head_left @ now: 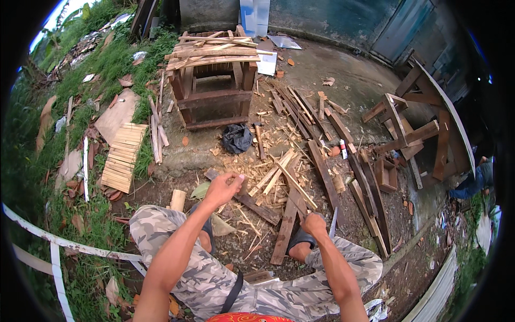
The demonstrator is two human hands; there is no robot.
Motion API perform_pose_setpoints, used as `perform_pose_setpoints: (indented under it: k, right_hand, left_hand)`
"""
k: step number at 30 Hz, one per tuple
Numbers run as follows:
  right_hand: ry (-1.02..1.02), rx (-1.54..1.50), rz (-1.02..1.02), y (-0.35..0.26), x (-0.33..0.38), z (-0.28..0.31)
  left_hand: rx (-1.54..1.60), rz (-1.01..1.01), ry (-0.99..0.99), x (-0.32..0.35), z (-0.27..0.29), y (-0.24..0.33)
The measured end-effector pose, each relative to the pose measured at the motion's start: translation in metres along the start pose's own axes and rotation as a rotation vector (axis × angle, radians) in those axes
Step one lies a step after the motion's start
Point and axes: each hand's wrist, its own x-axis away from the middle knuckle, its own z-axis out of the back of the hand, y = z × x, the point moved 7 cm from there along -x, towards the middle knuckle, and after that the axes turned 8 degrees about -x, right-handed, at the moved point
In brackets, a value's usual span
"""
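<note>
Pale strips (272,172) near left hand (224,189), crumpled black bag (236,139), open wooden box (387,187)

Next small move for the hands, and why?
Probably lower the left hand toward the crossed pale strips: it hangs just left of them with no strip clearly visible in it, while the right hand is beside the near end of one strip. Whether either grips something small, I can't tell.

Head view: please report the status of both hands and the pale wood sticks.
Left hand in the air, grip unclear. Right hand near dark plank, grip unclear. Pale sticks loosely piled between the hands; wood shavings scattered around them.
</note>
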Motion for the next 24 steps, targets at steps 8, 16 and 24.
perform_pose_setpoints:
  k: [8, 16, 24]
  right_hand:
    - [-0.002, -0.34, 0.048, -0.03, 0.038, 0.033]
    - [0.049, -0.847, 0.255, -0.111, 0.149, 0.037]
    - [0.031, -0.971, 0.2, -0.125, 0.164, -0.009]
  left_hand:
    - [0.09, -0.043, -0.099, 0.001, -0.009, -0.003]
    - [-0.096, -0.046, -0.069, 0.029, -0.011, 0.015]
    - [-0.072, -0.104, -0.072, 0.052, -0.028, 0.012]
